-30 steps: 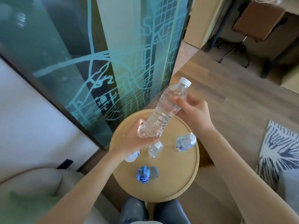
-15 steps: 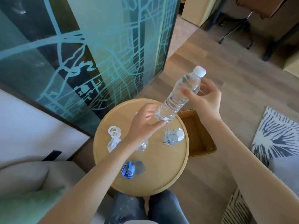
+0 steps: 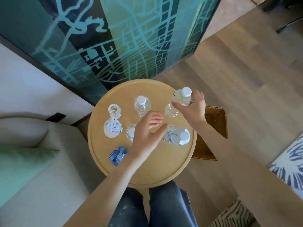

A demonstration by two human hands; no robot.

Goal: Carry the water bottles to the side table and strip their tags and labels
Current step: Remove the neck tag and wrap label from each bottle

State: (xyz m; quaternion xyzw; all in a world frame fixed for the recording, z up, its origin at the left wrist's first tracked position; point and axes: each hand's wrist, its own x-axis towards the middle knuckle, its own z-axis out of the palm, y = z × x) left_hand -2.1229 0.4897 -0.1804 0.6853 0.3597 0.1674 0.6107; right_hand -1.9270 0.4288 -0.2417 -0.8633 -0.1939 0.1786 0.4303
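My right hand [image 3: 193, 108] grips a clear bare bottle [image 3: 179, 99] by its shoulder, upright at the far right of the round wooden side table [image 3: 147, 171]. My left hand [image 3: 146, 136] hovers open over the table's middle, holding nothing. It partly covers a second bare bottle [image 3: 130, 132]. A third bare bottle [image 3: 141, 104] stands at the back. A bottle with a blue-and-white label [image 3: 179, 136] stands at the right. White paper tags [image 3: 113, 123] and a crumpled blue label [image 3: 117, 155] lie on the left half.
A woven basket [image 3: 213, 126] sits on the wood floor right of the table. A beige sofa [image 3: 36, 169] with a green cushion is on the left. A teal map-patterned glass panel [image 3: 114, 38] stands behind. A patterned rug [image 3: 288, 166] lies at right. My knees touch the table's near edge.
The tilted bottle held by both hands has come down upright at the table's right side. My left hand let go of its base and now hovers open. The camera tilted downward.
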